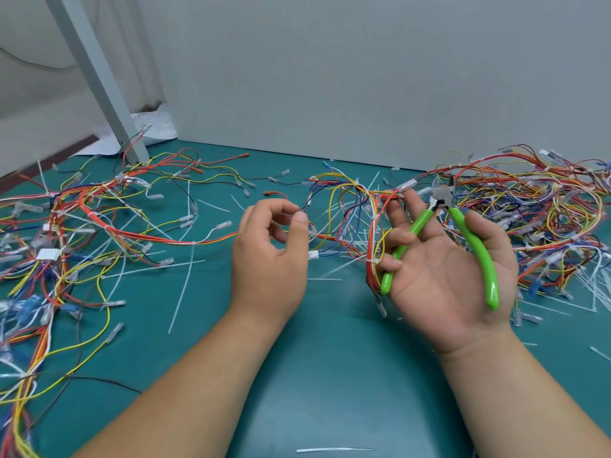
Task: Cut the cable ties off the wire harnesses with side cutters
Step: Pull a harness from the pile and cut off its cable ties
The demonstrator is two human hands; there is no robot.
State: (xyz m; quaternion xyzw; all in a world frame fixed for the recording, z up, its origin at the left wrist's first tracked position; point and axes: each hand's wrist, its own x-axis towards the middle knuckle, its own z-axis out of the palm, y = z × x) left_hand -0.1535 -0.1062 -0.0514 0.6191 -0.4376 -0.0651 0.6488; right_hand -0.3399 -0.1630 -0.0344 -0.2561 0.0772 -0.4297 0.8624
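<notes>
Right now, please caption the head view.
Right hand holds green side cutters; left hand pinches a wire harness above the teal table.

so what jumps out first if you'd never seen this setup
The bright green side cutters lie in the upturned right hand, centre right, jaws open. Tangled red, yellow and blue wire harnesses sprawl across the teal table, thickest at far right, with cut white cable ties scattered among them.

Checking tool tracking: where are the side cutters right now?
Head view, right of centre: the green-handled side cutters lie in the palm-up right hand, its fingers curled over one handle, tips pointing at the wire harness pile by the wall.
</notes>
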